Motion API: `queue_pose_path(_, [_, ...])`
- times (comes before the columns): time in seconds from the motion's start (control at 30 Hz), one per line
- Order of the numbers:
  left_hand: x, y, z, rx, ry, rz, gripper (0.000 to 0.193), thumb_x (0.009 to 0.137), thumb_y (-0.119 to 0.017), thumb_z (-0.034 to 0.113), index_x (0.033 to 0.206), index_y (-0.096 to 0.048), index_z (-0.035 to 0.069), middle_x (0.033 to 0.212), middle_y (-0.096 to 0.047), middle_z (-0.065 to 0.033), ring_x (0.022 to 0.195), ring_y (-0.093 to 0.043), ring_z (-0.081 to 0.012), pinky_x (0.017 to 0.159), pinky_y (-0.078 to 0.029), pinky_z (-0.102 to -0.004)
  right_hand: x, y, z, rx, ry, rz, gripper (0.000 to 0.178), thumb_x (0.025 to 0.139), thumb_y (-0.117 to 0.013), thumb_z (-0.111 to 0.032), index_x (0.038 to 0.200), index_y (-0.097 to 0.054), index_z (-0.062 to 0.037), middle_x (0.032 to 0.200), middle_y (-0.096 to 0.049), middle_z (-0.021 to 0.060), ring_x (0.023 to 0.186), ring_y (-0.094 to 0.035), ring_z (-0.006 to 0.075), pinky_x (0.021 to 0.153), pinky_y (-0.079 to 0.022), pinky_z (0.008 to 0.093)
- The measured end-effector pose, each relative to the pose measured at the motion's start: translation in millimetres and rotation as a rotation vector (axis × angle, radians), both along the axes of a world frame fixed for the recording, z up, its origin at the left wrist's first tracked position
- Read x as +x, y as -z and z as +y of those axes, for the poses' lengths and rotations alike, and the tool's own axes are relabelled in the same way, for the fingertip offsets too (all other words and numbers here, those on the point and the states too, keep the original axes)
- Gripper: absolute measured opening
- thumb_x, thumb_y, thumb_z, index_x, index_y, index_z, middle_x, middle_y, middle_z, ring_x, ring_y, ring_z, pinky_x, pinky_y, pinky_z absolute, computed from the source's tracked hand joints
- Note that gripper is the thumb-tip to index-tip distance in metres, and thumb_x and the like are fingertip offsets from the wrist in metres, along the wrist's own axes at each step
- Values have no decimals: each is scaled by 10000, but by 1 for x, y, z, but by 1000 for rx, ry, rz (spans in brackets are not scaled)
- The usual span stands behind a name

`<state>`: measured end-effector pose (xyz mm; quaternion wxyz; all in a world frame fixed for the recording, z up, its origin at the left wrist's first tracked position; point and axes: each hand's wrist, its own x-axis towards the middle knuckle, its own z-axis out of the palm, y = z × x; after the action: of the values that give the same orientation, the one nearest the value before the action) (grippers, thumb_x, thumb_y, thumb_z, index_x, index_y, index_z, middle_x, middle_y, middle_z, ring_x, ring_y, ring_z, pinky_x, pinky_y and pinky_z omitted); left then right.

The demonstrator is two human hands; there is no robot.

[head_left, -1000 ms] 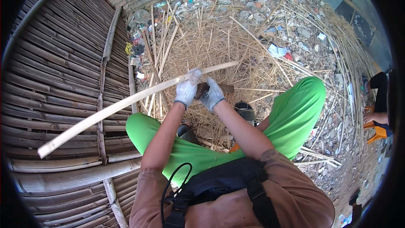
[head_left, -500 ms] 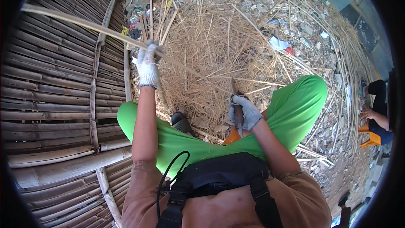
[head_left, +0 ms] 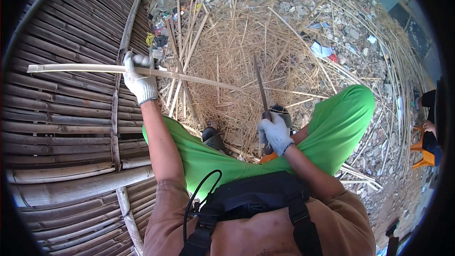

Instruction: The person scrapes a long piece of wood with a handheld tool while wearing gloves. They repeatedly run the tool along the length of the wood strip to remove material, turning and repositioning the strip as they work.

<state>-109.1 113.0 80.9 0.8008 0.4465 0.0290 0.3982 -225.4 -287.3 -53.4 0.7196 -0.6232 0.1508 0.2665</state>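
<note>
Gripping a pale bamboo strip (head_left: 76, 68) in my gloved left hand (head_left: 141, 78), I have my fingers curled around it well short of its middle; the fingertips are too blurred to tell exactly how they press. My arm is stretched out so that this hand shows above the right edge of the bamboo-slat panel (head_left: 61, 95), where the panel meets the left edge of the ground. One end of the strip reaches out across the slats, and the other shows over the middle of the shavings (head_left: 241, 38) that cover the ground; I cannot tell whether that tip touches them.

My gloved right hand (head_left: 276, 132) is closed in a fist around the handle of a long knife (head_left: 260, 83), near the heap's near edge and in front of my right knee. The dark blade points away from me, close to the strip's tip but apart from it.

Loose split sticks (head_left: 192, 47) lie at the far left corner of the heap. White paper (head_left: 321, 50) lies beyond its right edge, with a red scrap (head_left: 333, 58) just beside. Toward the ground's right edge, partly cut off, another person (head_left: 430, 125) sits on an orange stool (head_left: 423, 154).
</note>
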Motion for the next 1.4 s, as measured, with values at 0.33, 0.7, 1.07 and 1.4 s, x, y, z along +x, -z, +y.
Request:
queue_pose_path(0.33, [-32,0,30,-82,96,-207,212,1048,-646,239,1070,-690,33,631,-412,51,536,-360,-105,544,-343,-295,9,-3,34,-569,-133,-563,464,965,-680,-375,1209,-618,15,947,-726,227,901,-727,430,836,-559,517])
queue_pose_path(0.7, [-24,1,18,-24,121,-154,273,1036,-624,268,1163,-680,33,629,-348,32,522,-319,-116,518,-308,-304,59,16,86,-616,-370,-525,464,1001,-610,-457,1059,-643,2,924,-711,262,890,-721,426,812,-558,508])
queue_pose_path(1.07, [-21,4,8,20,225,-228,306,1080,-550,258,1149,-676,-13,564,-291,48,465,-251,-104,453,-260,-302,52,-28,150,-532,-484,-764,407,1032,-571,-431,1114,-587,-32,769,-707,196,661,-702,394,604,-547,534])
queue_pose_path(1.4, [-31,3,0,131,387,-344,325,1077,-564,273,1168,-681,-17,603,-360,45,487,-311,-108,481,-313,-307,88,28,85,-692,-514,-449,449,1021,-577,-419,1140,-630,11,940,-738,246,890,-730,426,826,-573,510])
